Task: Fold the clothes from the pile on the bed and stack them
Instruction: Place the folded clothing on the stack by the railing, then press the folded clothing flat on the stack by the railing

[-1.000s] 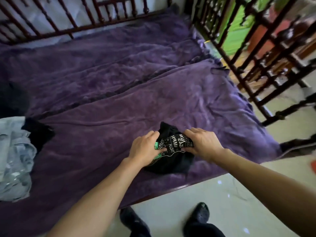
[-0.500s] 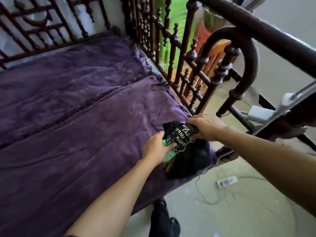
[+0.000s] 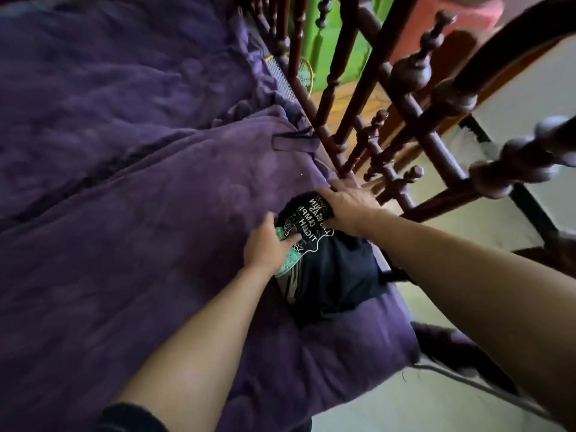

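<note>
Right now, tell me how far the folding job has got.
Done: the black printed shirt looks folded into a compact bundle. In hand: left hand and right hand grip it at a corner of the purple blanket. Left: no pile or stack shows, so unknown.

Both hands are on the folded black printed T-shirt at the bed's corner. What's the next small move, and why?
Probably release it there: the left hand and right hand grip the folded black T-shirt, which already rests on the purple blanket beside the wooden railing, seemingly a spot for the stack.

folded black printed shirt (image 3: 336,269) — on bed corner
</note>
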Motion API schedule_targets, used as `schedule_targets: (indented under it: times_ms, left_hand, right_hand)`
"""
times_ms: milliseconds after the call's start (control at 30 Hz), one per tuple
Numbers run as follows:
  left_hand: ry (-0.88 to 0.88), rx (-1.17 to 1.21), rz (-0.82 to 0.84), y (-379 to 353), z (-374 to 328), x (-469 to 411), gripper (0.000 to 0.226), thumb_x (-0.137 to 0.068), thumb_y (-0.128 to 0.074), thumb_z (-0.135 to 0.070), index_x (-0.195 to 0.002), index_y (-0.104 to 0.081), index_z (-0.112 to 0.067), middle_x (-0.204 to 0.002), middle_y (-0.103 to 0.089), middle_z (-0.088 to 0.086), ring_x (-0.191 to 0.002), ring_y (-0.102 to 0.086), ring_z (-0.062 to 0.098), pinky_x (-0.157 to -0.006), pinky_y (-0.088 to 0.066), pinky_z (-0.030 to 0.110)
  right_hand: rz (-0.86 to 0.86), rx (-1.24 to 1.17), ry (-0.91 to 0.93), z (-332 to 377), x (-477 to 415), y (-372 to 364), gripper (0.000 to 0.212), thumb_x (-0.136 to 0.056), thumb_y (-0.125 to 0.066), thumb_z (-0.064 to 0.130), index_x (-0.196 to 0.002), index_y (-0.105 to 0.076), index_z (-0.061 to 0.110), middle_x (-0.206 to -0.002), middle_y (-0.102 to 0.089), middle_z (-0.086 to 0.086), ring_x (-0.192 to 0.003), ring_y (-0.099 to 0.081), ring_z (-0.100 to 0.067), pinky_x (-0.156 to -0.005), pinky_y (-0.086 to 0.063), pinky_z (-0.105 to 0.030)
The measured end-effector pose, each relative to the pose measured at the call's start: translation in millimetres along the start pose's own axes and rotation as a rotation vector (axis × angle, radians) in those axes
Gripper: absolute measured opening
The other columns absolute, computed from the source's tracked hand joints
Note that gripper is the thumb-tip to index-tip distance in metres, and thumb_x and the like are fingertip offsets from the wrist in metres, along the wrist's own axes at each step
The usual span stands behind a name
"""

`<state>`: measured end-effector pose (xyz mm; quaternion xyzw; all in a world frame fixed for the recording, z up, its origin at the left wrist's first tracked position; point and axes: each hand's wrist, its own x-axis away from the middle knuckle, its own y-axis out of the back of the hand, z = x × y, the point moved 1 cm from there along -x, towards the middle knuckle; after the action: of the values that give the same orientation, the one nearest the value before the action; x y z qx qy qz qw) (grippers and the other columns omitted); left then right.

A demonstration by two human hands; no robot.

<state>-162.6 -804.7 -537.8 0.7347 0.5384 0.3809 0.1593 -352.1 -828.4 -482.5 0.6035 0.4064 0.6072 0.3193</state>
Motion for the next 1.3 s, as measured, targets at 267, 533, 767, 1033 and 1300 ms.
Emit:
schedule_targets:
  times_ms: [267, 533, 767, 1033, 1300]
  left_hand:
    - [-0.182, -0.572, 0.140, -40.4, 39.5, -28.2, 0.062, -0.099, -0.037, -0.044, -0.152, -0.009, -0.030, -0.159, -0.008, 0.012, -0.143, -0.017, 0.032, -0.106, -0.032, 0.048]
    - [-0.148, -0.586, 0.123, -4.6, 26.0, 19.4, 0.060, -0.094, -0.049, -0.031, -0.148, -0.025, -0.022, -0.160, -0.002, 0.013, -0.143, -0.016, 0.031, -0.106, -0.033, 0.044]
    - [0.146, -0.445, 0.029, 55.0, 51.9, 145.4, 0.027, -0.094, -0.046, -0.028, -0.117, -0.056, -0.017, -0.122, -0.054, 0.006, -0.116, -0.052, 0.027, -0.090, -0.044, 0.038]
    - [0.473, -0.333, -0.195, 140.2, 121.4, 325.9, 0.021, -0.092, -0.048, -0.032, -0.105, -0.061, -0.021, -0.108, -0.068, 0.005, -0.104, -0.061, 0.028, -0.080, -0.048, 0.034]
    - [0.626, -0.242, -0.463, 238.2, 217.4, 468.2, 0.022, -0.093, -0.048, -0.032, -0.106, -0.062, -0.021, -0.106, -0.069, 0.005, -0.101, -0.063, 0.027, -0.081, -0.049, 0.034]
  right_hand:
    - [0.039, -0.196, -0.058, 9.3, 23.2, -117.9, 0.064, -0.096, -0.026, 0.060, -0.153, -0.004, 0.039, -0.162, 0.008, -0.004, -0.149, 0.003, -0.023, -0.116, -0.020, -0.047]
    - [0.119, -0.104, -0.049, 11.8, 37.8, -89.1, 0.065, -0.095, -0.038, 0.057, -0.151, -0.017, 0.032, -0.160, -0.012, -0.009, -0.147, -0.012, -0.027, -0.112, -0.024, -0.048]
    - [0.047, -0.042, 0.188, 67.2, 84.5, -40.9, 0.036, -0.091, -0.049, 0.038, -0.122, -0.053, 0.020, -0.123, -0.054, -0.004, -0.119, -0.050, -0.025, -0.091, -0.046, -0.037]
    - [-0.012, 0.080, 0.601, 210.4, 153.3, 13.9, 0.034, -0.092, -0.046, 0.038, -0.117, -0.058, 0.019, -0.120, -0.060, -0.007, -0.108, -0.060, -0.031, -0.083, -0.048, -0.038]
    - [-0.090, 0.203, 0.876, 402.1, 211.9, 58.4, 0.035, -0.096, -0.044, 0.039, -0.124, -0.055, 0.022, -0.130, -0.058, -0.005, -0.115, -0.057, -0.029, -0.088, -0.046, -0.036]
